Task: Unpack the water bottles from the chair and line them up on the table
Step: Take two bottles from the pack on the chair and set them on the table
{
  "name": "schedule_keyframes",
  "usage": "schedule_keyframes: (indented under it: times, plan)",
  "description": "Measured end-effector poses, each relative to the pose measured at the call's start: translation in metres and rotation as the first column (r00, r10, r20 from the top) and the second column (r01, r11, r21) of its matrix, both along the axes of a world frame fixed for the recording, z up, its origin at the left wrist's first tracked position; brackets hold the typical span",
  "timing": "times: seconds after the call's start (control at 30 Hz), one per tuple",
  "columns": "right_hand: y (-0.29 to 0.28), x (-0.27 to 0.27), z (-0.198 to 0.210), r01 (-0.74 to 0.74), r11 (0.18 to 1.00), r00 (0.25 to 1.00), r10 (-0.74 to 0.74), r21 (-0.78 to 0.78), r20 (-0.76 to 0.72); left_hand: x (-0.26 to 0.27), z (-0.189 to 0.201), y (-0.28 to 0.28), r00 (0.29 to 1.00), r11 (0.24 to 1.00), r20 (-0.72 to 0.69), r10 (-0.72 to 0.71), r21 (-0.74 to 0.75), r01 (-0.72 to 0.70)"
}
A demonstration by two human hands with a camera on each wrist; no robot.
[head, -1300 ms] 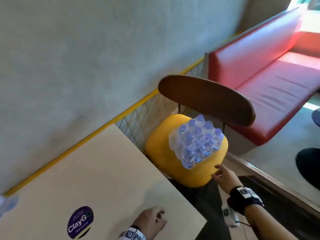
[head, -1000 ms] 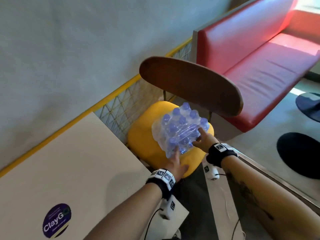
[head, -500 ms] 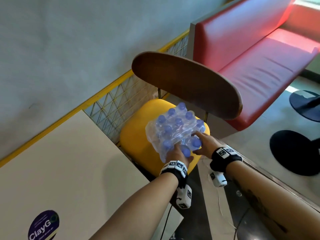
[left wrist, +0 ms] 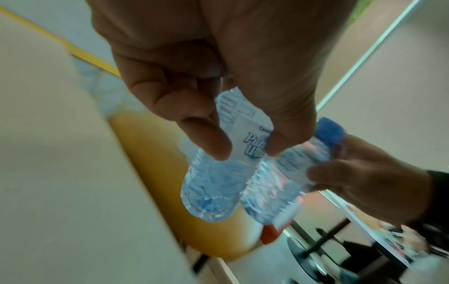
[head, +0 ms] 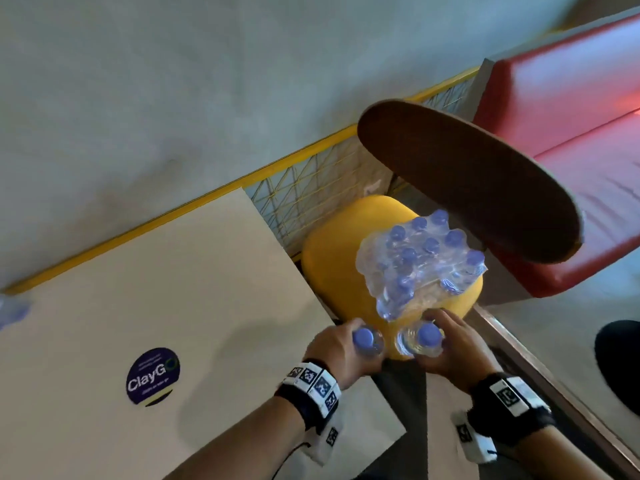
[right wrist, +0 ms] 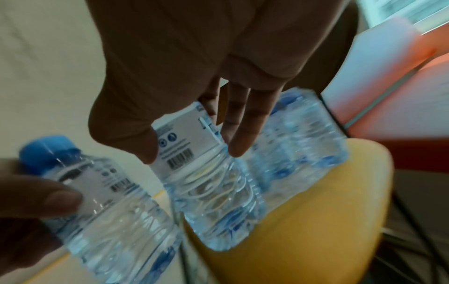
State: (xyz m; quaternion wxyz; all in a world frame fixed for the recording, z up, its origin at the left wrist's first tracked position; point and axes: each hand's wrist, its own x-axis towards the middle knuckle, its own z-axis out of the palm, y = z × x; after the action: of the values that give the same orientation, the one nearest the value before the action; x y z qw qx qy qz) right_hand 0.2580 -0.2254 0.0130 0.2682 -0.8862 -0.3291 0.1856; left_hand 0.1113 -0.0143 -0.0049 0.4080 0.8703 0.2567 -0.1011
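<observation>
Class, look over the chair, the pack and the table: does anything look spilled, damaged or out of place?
Nothing spilled. The shrink-wrapped pack on the yellow chair is torn open at its near end. The left hand and right hand each hold one capped bottle.

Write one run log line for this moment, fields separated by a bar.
left hand: grips one bottle | right hand: grips another bottle | pack: on chair seat | table: no bottles lined up in view
</observation>
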Motion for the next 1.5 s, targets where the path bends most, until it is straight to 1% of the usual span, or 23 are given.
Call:
schedule_keyframes:
  times: [0.07, 0.13, 0.2, 0.27, 0.37, 0.43, 0.5, 0.63, 0.77, 0.83, 1.0, 1.07, 1.13, 1.3, 1.4, 1.43, 1.5]
  plan:
    - [0.028, -0.033, 0.001, -0.109, 0.994, 0.993, 0.109, 0.002, -0.041, -0.056, 0.000, 0.039, 0.994, 0.993, -0.021, 0.111, 0.031, -0.111]
    - [0.067, -0.067, 0.002, -0.215, 0.976, 0.974, 0.218, 0.043, -0.062, -0.117, -0.003, 0.075, 0.971, 0.970, -0.033, 0.238, 0.050, -0.236]
    - [0.117, -0.108, 0.001, -0.343, 0.936, 0.932, 0.350, 0.083, -0.096, -0.185, -0.002, 0.111, 0.924, 0.926, -0.052, 0.378, 0.045, -0.376]
    - [0.159, -0.140, -0.005, -0.427, 0.898, 0.888, 0.438, 0.104, -0.137, -0.236, -0.004, 0.137, 0.882, 0.884, -0.057, 0.467, 0.066, -0.463]
    - [0.236, -0.199, -0.016, -0.551, 0.829, 0.816, 0.559, 0.092, -0.148, -0.321, -0.007, 0.175, 0.793, 0.794, -0.063, 0.606, 0.112, -0.597]
    - [0.283, -0.241, -0.022, -0.609, 0.789, 0.772, 0.613, 0.081, -0.166, -0.369, -0.010, 0.197, 0.722, 0.728, -0.095, 0.685, 0.123, -0.675]
    - [0.325, -0.282, -0.026, -0.633, 0.770, 0.750, 0.635, 0.077, -0.188, -0.410, -0.012, 0.216, 0.666, 0.676, -0.115, 0.737, 0.148, -0.722]
    - [0.391, -0.352, -0.039, -0.681, 0.729, 0.701, 0.676, 0.067, -0.228, -0.467, -0.016, 0.250, 0.615, 0.627, -0.122, 0.779, 0.176, -0.759]
    - [0.431, -0.407, -0.049, -0.712, 0.702, 0.681, 0.696, 0.015, -0.229, -0.501, -0.023, 0.278, 0.623, 0.637, -0.131, 0.771, 0.158, -0.754]
    - [0.445, -0.427, -0.050, -0.709, 0.706, 0.687, 0.689, -0.005, -0.231, -0.510, -0.025, 0.292, 0.634, 0.648, -0.134, 0.761, 0.141, -0.748]
    - [0.477, -0.460, -0.055, -0.698, 0.714, 0.713, 0.684, -0.059, -0.153, -0.516, -0.037, 0.326, 0.685, 0.719, -0.220, 0.694, 0.165, -0.675]
    - [0.485, -0.468, -0.055, -0.692, 0.717, 0.721, 0.682, -0.087, -0.121, -0.512, -0.038, 0.337, 0.717, 0.764, -0.268, 0.643, 0.169, -0.622]
    - [0.489, -0.472, -0.056, -0.679, 0.725, 0.734, 0.671, -0.117, -0.103, -0.510, -0.041, 0.343, 0.738, 0.793, -0.292, 0.608, 0.169, -0.586]
    - [0.489, -0.474, -0.060, -0.659, 0.739, 0.751, 0.657, -0.139, -0.069, -0.516, -0.054, 0.348, 0.758, 0.793, -0.234, 0.609, 0.195, -0.576]
    - [0.486, -0.476, -0.060, -0.645, 0.750, 0.763, 0.645, -0.151, -0.055, -0.512, -0.057, 0.348, 0.739, 0.797, -0.302, 0.602, 0.286, -0.532]
    - [0.486, -0.477, -0.061, -0.642, 0.752, 0.765, 0.641, -0.149, -0.058, -0.509, -0.057, 0.348, 0.728, 0.789, -0.308, 0.612, 0.300, -0.537]
    - [0.486, -0.476, -0.063, -0.643, 0.753, 0.765, 0.640, -0.141, -0.069, -0.504, -0.055, 0.349, 0.717, 0.801, -0.356, 0.599, 0.283, -0.528]
